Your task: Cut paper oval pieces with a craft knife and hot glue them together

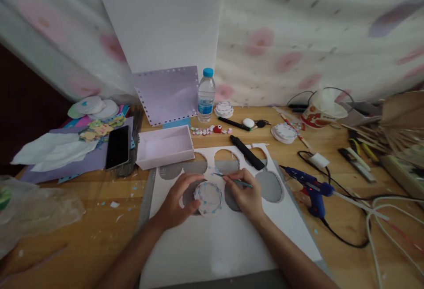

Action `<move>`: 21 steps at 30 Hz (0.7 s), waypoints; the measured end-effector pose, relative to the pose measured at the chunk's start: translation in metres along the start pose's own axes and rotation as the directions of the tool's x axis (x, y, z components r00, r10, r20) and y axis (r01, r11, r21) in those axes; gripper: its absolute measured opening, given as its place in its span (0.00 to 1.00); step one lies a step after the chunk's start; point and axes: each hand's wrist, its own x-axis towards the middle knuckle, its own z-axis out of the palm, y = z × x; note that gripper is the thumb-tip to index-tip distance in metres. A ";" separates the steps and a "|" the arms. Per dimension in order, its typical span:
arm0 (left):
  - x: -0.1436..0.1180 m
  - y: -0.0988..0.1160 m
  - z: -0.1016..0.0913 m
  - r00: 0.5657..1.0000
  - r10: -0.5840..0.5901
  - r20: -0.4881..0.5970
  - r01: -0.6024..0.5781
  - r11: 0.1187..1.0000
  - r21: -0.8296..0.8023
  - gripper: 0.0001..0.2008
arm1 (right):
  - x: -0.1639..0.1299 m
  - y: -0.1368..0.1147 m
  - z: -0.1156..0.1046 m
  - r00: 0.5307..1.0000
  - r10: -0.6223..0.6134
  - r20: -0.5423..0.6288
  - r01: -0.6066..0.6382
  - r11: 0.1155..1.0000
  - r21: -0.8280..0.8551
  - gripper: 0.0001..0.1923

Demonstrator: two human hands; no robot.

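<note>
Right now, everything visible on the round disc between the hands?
The round disc is a pale, paper-like circle with small blue and pink dots around its rim. It lies flat on the white sheet, over one of that sheet's cut-out holes. The left hand curls around its left edge, fingers touching it. The right hand sits just right of it, holding a thin teal tool whose tip points above the disc.

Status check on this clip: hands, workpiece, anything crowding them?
Left hand steadies small white paper disc with dotted rim. Right hand holds thin teal pen, tip near the disc's edge. Black marker lies just beyond on white cut-out sheet.
</note>
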 end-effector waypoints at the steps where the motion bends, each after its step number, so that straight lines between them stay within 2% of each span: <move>1: 0.002 0.000 0.000 0.998 -0.025 -0.064 0.023 0.999 -0.040 0.19 | 0.000 -0.001 -0.001 1.000 0.007 -0.022 -0.006 1.000 0.017 0.09; 4: 0.010 0.001 0.000 0.967 -0.122 -0.226 0.093 0.986 -0.137 0.13 | 0.000 -0.005 -0.005 0.999 0.032 -0.042 -0.029 0.998 0.055 0.10; 6: 0.019 0.002 0.001 0.952 -0.155 -0.264 0.112 0.979 -0.169 0.13 | 0.000 -0.005 -0.005 0.999 0.039 -0.033 -0.037 0.998 0.054 0.10; 11: 0.041 -0.002 0.010 0.952 -0.194 -0.237 0.146 0.968 -0.204 0.11 | -0.001 0.003 -0.004 1.000 -0.018 0.017 0.019 0.999 -0.039 0.08; 16: 0.049 -0.012 0.019 0.937 -0.270 -0.223 0.203 0.937 -0.283 0.11 | -0.003 0.012 -0.002 0.987 -0.065 0.148 0.081 0.991 -0.106 0.04; 21: 0.046 -0.016 0.017 0.923 -0.308 -0.230 0.228 0.920 -0.318 0.09 | -0.004 0.008 -0.003 0.996 -0.057 0.065 0.058 0.998 -0.023 0.06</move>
